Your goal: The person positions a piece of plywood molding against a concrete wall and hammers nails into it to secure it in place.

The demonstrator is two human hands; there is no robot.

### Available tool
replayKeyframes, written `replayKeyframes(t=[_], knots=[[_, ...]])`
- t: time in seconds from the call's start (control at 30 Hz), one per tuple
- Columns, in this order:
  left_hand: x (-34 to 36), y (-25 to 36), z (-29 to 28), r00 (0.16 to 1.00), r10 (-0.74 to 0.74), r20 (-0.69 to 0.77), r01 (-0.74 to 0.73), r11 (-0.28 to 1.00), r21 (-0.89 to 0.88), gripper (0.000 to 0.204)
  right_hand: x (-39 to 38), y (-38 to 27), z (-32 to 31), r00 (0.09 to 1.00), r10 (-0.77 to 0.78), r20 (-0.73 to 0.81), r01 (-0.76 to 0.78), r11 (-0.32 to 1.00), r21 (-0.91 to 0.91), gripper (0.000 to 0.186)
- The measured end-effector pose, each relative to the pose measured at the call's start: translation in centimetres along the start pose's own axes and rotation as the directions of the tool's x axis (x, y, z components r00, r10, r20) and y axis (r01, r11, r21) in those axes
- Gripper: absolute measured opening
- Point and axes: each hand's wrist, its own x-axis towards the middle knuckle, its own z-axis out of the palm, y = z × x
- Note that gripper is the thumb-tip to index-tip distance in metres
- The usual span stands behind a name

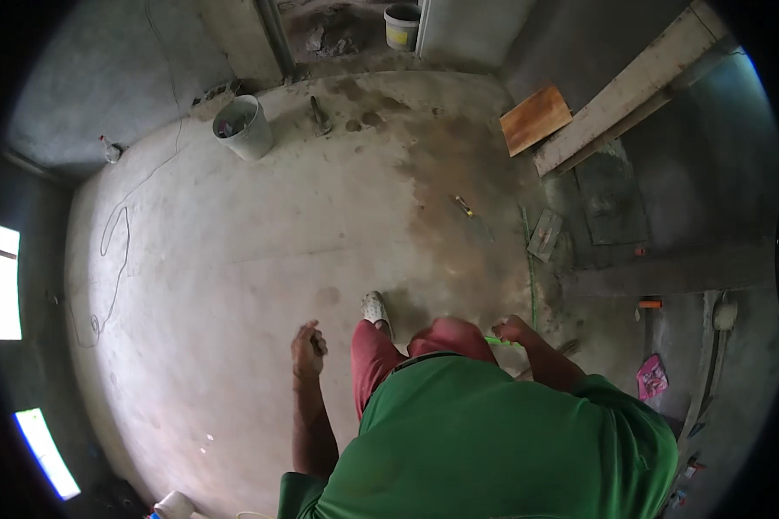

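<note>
My left hand [308, 349] is raised in front of me, to the left of my leg, with its fingers curled in and nothing visible in them. On the other side, my right hand [514, 330] is closed at the end of a thin bright green strip [497, 341]. That strip runs toward my leg, and its kind is too small to make out. My white-speckled shoe [374, 308] stands on the floor between the hands. Beyond the right hand, a long green line [530, 259] lies along the floor's right side.
A whitish bucket [245, 130] and a trowel-like tool [320, 116] are at the far left. A small yellow-handled tool [464, 206] lies on the damp brown patch. At right are a flat board [545, 235], a brown panel [535, 119] and a slanting beam [632, 86]. A cable [126, 251] trails at left.
</note>
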Motion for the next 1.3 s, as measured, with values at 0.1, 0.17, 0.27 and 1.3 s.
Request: replayKeyframes(t=[0.1, 0.17, 0.27, 1.3], knots=[[6.5, 9.3, 1.2, 0.997, 0.083, 0.002, -0.083, 0.992, 0.096, 0.021, 1.3, -7.8, -1.5, 0.976, 0.210, 0.052, -0.217, 0.935, 0.279, 0.026], [10.9, 14.5, 3.3, 0.993, 0.118, -0.005, -0.115, 0.973, 0.198, 0.032, 3.2, -12.6, -3.1, 0.968, 0.247, 0.049, -0.250, 0.925, 0.286, 0.028], [16.3, 20.3, 8.3, 0.988, 0.151, -0.001, -0.148, 0.966, 0.213, 0.038, 7.8, -15.6, -4.8, 0.956, 0.283, 0.080, -0.294, 0.911, 0.289, 0.031], [103.2, 32.0, 42.2, 0.873, -0.448, -0.194, 0.332, 0.252, 0.909, 0.032, 65.4, -54.5, -20.0, 0.916, 0.356, 0.186, -0.373, 0.925, 0.068, 0.090]])
